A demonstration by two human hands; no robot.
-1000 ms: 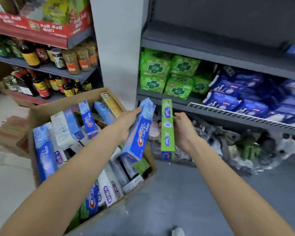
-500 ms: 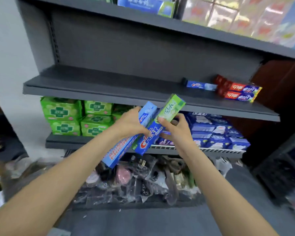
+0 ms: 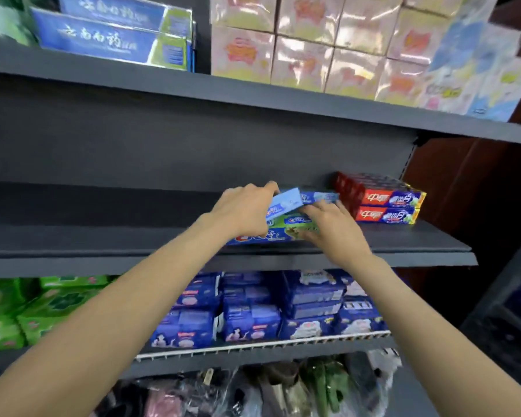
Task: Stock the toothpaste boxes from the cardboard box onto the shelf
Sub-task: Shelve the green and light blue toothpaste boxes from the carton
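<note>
- Nearest the camera, two bare forearms reach up and forward from the lower corners toward the middle shelf (image 3: 103, 236).
- Below them, clear plastic bags (image 3: 253, 389) of dark goods sit at the bottom, with blue packs (image 3: 247, 320) behind a white wire rail and green packs (image 3: 27, 308) to their left on the shelf above the bags.
- The left hand (image 3: 244, 212) is clenched around the near end of a light blue toothpaste box (image 3: 286, 203), thumb on top, holding it tilted above the shelf.
- The right hand (image 3: 331, 227) is grasping a green toothpaste box (image 3: 298, 230), fingers spread over its right end and pressed down on it.
- A blue toothpaste box (image 3: 262, 237) with red lettering lies flat on the middle shelf near the front edge, just under both hands; the green box rests on or against it, though blur hides the exact contact.
- Just behind the hands, another blue box (image 3: 322, 196) lies on the shelf near the back panel.
- To the right, touching that row, red toothpaste boxes (image 3: 385, 203) are stacked two high.
- Farthest and highest, the top shelf (image 3: 253, 94) carries long blue boxes (image 3: 115, 34) on the left and wrapped pink-and-white packs (image 3: 328, 49) on the right.
- The cardboard box is out of view.
</note>
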